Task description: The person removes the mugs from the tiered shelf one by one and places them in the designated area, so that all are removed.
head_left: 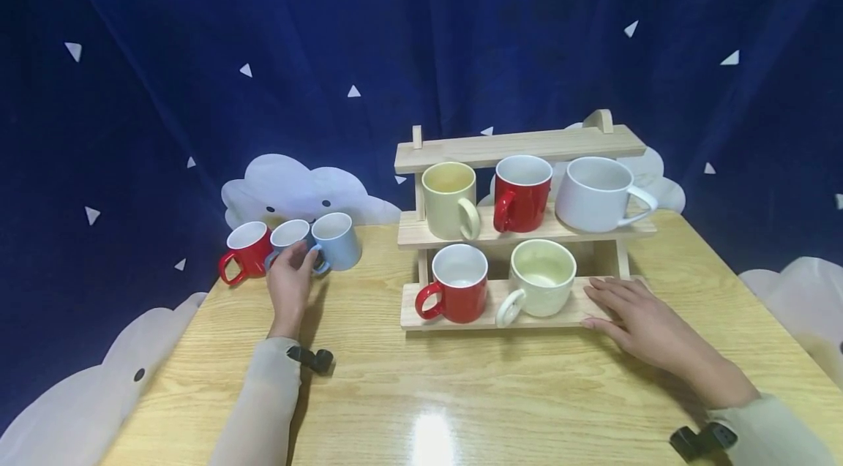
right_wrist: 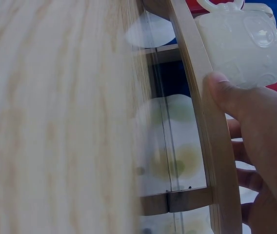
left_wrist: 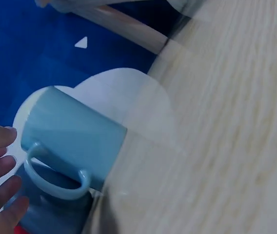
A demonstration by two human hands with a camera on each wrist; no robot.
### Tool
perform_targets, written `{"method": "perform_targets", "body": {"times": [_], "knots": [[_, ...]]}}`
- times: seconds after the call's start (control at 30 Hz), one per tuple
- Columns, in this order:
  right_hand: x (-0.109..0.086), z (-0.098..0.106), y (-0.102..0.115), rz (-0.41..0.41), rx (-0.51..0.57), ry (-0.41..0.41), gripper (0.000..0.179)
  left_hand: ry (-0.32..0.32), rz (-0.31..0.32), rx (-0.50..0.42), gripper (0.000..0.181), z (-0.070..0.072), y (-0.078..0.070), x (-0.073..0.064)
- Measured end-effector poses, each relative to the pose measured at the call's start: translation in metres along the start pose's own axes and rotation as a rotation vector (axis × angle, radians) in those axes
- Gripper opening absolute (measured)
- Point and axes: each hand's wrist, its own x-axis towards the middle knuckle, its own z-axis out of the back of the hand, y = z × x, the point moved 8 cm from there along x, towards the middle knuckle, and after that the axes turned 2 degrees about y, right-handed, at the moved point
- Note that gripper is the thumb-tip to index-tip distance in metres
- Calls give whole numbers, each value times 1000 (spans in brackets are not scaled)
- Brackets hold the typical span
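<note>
My left hand [head_left: 290,287] reaches in front of a blue mug [head_left: 290,232], partly covering it. Its fingers [left_wrist: 4,190] look spread and relaxed beside the mugs; contact is hard to tell. To its right stands a light blue mug [head_left: 337,241], handle toward the hand. A red mug [head_left: 250,250] is on the left of this row. My right hand [head_left: 642,323] rests with extended fingers on the right end of the wooden rack's [head_left: 593,301] lower shelf, thumb at the front edge. Left of it on that shelf is a cream mug [head_left: 543,279], handle forward.
Another red mug [head_left: 461,290] stands on the lower shelf. The middle shelf bears a yellow mug [head_left: 449,203], a red mug [head_left: 523,195] and a wide white mug [head_left: 593,195]. Behind the wooden table [head_left: 369,407] hangs a dark blue curtain [head_left: 316,27].
</note>
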Motion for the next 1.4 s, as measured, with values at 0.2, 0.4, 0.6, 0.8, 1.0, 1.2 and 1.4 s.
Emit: {"method": "perform_targets", "body": {"times": [0.2, 0.4, 0.6, 0.8, 1.0, 1.2, 1.4], "knots": [[0, 0, 0, -3, -1, 4, 58, 24, -36, 26, 40, 0, -16, -3], [1, 0, 1, 4, -1, -3, 58, 2, -117, -7, 37, 2, -39, -6], [0, 0, 0, 10, 3, -11, 58, 41, -141, -9, 40, 0, -58, -11], [0, 0, 0, 4, 9, -2, 58, 62, -216, 26, 39, -2, -82, -21], [0, 0, 0, 4, 7, -5, 58, 95, -332, 29, 40, -9, -111, -36], [0, -1, -1, -2, 7, 2, 58, 158, -415, 97, 44, -21, -140, -55], [0, -1, -1, 2, 7, -2, 58, 220, -491, 132, 44, -35, -171, -68]]}}
